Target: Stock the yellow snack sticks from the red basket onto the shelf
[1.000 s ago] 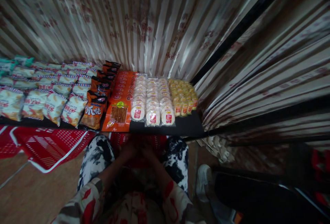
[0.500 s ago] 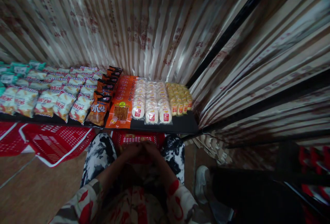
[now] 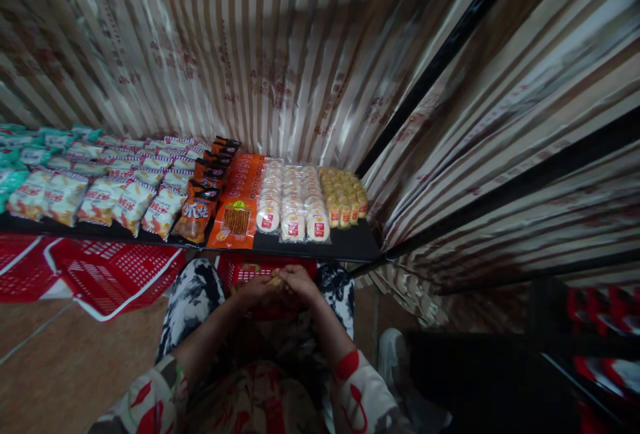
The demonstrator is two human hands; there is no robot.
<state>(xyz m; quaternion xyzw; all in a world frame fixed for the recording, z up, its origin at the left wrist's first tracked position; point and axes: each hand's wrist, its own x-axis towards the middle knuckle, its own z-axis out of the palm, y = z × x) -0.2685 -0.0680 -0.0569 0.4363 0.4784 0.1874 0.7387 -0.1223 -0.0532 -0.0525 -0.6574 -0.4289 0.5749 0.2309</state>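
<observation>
Over a red basket (image 3: 227, 273) between my knees, my two hands meet, both closed. My left hand (image 3: 256, 289) is wrapped round a small yellowish packet (image 3: 275, 281). The fingers of my right hand (image 3: 299, 279) pinch at the same packet from the other side. Dim light blurs its details. More yellowish pieces lie in the basket, partly covered by my hands. Just beyond, on the black shelf, stand rows of small yellow packs (image 3: 345, 197), round white packaged cakes (image 3: 293, 224) and flat orange bags (image 3: 234, 221).
Left along the shelf (image 3: 345, 249) are brown bags (image 3: 197, 213), white snack bags (image 3: 163, 211) and teal bags (image 3: 35, 155). Red baskets (image 3: 113, 274) with white handles sit on the floor at left. Striped sheeting (image 3: 280, 54) hangs behind; a black pole (image 3: 440, 67) slants at right.
My right hand has lifted slightly and turned, and the yellowish packet now shows between my hands. The camera view has shifted a little.
</observation>
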